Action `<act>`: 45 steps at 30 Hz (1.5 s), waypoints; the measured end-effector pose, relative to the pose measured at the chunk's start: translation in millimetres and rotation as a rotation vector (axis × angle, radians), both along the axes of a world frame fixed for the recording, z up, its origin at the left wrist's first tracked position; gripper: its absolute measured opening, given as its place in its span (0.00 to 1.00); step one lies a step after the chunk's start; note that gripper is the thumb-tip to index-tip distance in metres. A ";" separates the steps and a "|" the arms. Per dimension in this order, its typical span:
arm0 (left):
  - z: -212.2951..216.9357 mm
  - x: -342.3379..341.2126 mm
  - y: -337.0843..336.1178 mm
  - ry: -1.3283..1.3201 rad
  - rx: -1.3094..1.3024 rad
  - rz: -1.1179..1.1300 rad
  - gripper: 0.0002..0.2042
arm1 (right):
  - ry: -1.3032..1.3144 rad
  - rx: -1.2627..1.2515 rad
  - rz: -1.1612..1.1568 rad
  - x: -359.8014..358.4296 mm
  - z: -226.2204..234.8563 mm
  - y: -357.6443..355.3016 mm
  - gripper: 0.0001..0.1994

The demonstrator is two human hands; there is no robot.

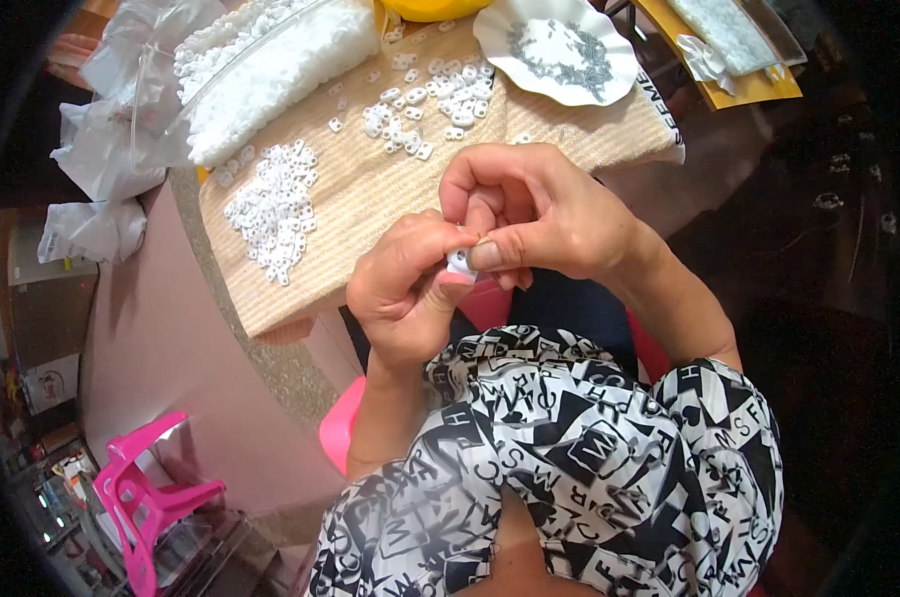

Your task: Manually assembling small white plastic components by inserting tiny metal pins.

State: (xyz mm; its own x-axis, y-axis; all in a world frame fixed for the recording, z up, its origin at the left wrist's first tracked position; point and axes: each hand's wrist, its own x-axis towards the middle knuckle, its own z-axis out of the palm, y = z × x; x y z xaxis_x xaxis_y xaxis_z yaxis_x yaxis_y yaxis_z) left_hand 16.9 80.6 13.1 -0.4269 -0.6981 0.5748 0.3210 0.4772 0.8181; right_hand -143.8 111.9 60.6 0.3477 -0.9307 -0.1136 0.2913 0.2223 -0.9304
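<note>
While both hands meet over the lap, the left hand (405,284) and right hand (530,214) pinch one small white plastic piece (460,263) between them: right thumb on its front, left thumb under it, fingers of both hands closed on it. Piece sits off the tabletop, just in front of its near edge, above a pink seat (343,426). Finer detail of the piece is too small to tell. Tabletop is covered by a tan woven mat (370,189). On the mat, left of the hands, a dense pile of white pieces (271,204); further back, centre, a looser scattered cluster of white pieces (430,99). Back left, a clear plastic bag (261,70) packed with more white pieces, lying partly on the mat. Beside it at the left edge, several crumpled white bags (102,149). Back right, a white scalloped dish (559,50) holding small dark metal bits, touching the mat's far end. Beyond the dish, a yellow tray (758,85) with a clear packet on it, well apart from the hands. A yellow object (430,8) is cut off by the top edge. Person wears a black-and-white patterned garment (589,468). Lower left on the floor, a pink plastic stool (147,497).
</note>
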 end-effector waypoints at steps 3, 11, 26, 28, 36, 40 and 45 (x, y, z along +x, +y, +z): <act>-1.6 2.4 0.3 -0.051 0.022 0.045 0.12 | 0.021 0.008 -0.007 2.4 -0.5 0.3 0.13; -22.1 1.5 -11.6 0.208 0.397 -0.292 0.20 | 0.068 0.014 -0.056 -3.4 -2.5 -11.1 0.12; -34.6 14.2 -31.3 -0.039 0.570 0.185 0.13 | 0.880 -0.600 -0.825 -76.8 -6.8 -132.1 0.10; -33.0 20.8 -35.3 -0.106 0.533 0.320 0.12 | 1.110 -0.783 -0.995 -84.4 13.7 -156.8 0.09; -39.2 23.0 -52.8 -0.400 0.174 0.570 0.09 | 1.559 -0.707 -0.795 -105.8 10.4 -165.6 0.13; -39.7 13.4 -55.9 -0.532 0.067 0.547 0.07 | 1.578 -0.664 -0.594 -116.5 -10.6 -109.0 0.09; -52.9 -13.3 -70.8 -0.660 -0.191 0.575 0.04 | 1.637 -0.510 -0.381 -141.7 -53.3 -68.7 0.13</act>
State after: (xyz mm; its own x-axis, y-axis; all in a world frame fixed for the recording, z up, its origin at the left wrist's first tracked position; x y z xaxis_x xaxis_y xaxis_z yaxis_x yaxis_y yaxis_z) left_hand 3.7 9.8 -39.8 -0.3259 -0.8235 0.4644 -0.5175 0.5665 0.6413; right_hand -285.5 43.1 7.4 -0.0425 -0.9767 0.2105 -0.9703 -0.0099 -0.2417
